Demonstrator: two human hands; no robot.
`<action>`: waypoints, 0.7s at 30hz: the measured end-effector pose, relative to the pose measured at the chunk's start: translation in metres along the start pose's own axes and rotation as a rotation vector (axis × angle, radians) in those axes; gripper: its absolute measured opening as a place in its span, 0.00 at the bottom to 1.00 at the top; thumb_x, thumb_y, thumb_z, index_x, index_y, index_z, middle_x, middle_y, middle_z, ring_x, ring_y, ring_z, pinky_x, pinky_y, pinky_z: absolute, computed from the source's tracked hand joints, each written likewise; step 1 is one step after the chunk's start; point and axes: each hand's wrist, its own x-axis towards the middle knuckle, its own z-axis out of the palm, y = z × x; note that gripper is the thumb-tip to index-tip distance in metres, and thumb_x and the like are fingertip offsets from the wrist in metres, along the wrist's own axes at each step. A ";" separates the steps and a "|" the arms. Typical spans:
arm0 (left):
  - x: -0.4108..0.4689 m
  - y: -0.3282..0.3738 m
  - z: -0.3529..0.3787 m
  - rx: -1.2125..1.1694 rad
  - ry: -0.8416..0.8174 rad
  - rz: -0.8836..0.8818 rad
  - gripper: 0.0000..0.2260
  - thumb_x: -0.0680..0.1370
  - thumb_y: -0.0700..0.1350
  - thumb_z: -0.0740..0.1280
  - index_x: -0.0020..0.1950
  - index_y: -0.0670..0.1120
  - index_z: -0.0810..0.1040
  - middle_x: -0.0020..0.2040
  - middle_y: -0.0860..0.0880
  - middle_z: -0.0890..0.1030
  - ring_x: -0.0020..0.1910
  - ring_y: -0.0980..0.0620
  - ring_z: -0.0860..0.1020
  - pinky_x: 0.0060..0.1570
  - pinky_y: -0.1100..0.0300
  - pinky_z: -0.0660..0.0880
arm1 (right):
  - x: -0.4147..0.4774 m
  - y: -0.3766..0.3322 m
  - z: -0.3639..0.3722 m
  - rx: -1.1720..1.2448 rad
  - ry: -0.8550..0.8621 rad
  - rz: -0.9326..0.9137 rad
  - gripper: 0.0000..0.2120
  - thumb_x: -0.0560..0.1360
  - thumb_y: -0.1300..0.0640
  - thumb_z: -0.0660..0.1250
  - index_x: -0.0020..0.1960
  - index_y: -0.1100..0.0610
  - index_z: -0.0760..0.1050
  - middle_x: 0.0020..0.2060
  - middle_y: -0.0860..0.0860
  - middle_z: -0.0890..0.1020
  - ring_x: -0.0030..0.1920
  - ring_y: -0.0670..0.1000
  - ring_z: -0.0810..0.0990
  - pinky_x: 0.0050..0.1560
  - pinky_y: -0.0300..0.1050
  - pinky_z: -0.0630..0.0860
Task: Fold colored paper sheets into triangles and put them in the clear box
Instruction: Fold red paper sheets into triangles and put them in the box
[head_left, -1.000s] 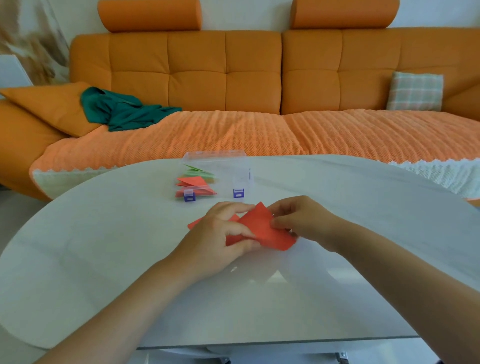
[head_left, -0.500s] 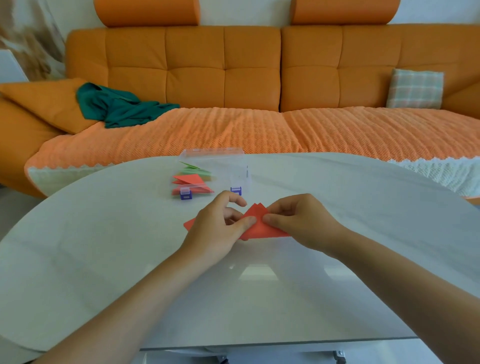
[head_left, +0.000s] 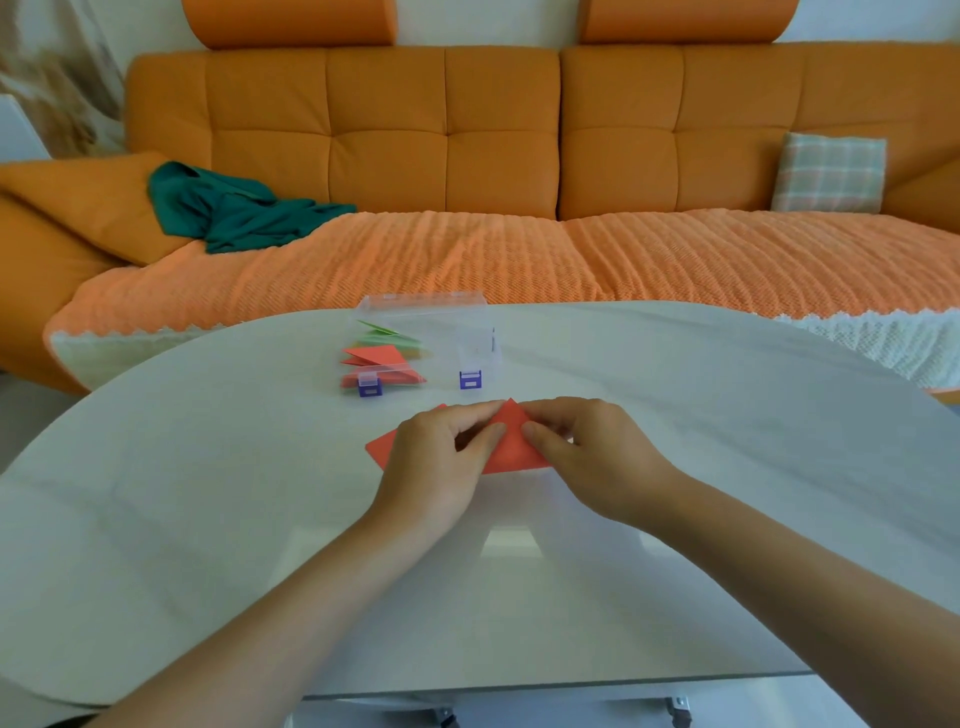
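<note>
A red paper sheet (head_left: 511, 444), folded over, lies on the white table (head_left: 208, 493) in front of me. My left hand (head_left: 439, 457) covers its left half and pinches it between thumb and fingers. My right hand (head_left: 587, 452) pinches its right part near the top corner. Behind the paper stands the clear box (head_left: 467, 332) with purple latches, its lid raised. Folded red triangles (head_left: 376, 356) and green triangles (head_left: 387, 335) lie in its left side.
An orange sofa (head_left: 447, 135) runs along the far side of the table. On it lie a green cloth (head_left: 234, 213) at the left and a plaid cushion (head_left: 828, 174) at the right. The table's near edge is rounded.
The paper, held up and tilted a second ago, now lies flat on the table as a folded shape. Both hands moved down and closer together on it.
</note>
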 end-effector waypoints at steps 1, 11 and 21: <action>0.000 0.000 0.000 0.010 -0.002 0.001 0.12 0.80 0.46 0.69 0.63 0.55 0.82 0.56 0.60 0.84 0.56 0.62 0.79 0.59 0.66 0.73 | -0.001 0.000 0.002 -0.020 0.008 -0.009 0.13 0.83 0.53 0.60 0.60 0.43 0.81 0.50 0.43 0.84 0.49 0.46 0.80 0.55 0.49 0.77; -0.002 -0.001 0.001 0.001 -0.011 0.018 0.12 0.81 0.46 0.68 0.63 0.54 0.82 0.56 0.60 0.84 0.55 0.66 0.78 0.58 0.73 0.69 | 0.001 0.000 0.006 -0.077 0.001 -0.036 0.14 0.83 0.53 0.58 0.62 0.44 0.80 0.48 0.44 0.81 0.48 0.45 0.77 0.52 0.43 0.74; -0.002 -0.003 0.005 -0.004 -0.022 0.060 0.12 0.81 0.45 0.68 0.63 0.51 0.82 0.44 0.65 0.79 0.45 0.73 0.75 0.46 0.78 0.65 | 0.001 0.000 0.004 -0.095 -0.009 -0.041 0.15 0.83 0.51 0.57 0.61 0.40 0.80 0.46 0.42 0.79 0.48 0.43 0.76 0.51 0.41 0.73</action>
